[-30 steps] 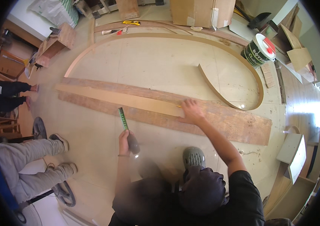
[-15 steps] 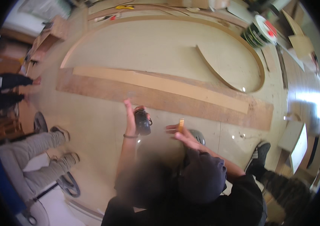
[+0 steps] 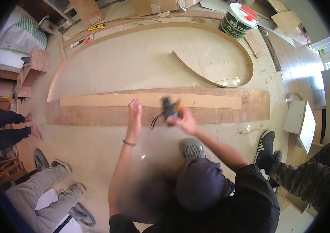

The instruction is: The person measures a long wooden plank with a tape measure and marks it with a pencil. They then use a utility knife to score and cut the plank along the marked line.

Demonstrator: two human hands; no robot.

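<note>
My right hand (image 3: 188, 122) grips a small dark object (image 3: 168, 108), smeared by motion, with a thin black cord loop hanging from it. An orange-yellow piece (image 3: 179, 106) shows between that object and my fingers. To its left, my left hand (image 3: 135, 114) is raised edge-on with fingers stretched upward, and no object shows in it. Both hands hover over the near part of a long brown board (image 3: 95, 116) lying on the floor. On that board rests a narrower, lighter tan strip (image 3: 110, 100).
A long thin strip (image 3: 134, 28) stands on edge, curving around the floor beyond the board. A paint bucket (image 3: 232, 29) with a white lid stands far right. A yellow utility knife (image 3: 96, 27) lies far left. People's legs (image 3: 46, 186) are at left, with a camouflage-trousered leg (image 3: 304, 171) at right.
The dark object has passed from my left hand to my right, which earlier held only the yellow piece. My view has shifted, and my right hand has moved up over the board.
</note>
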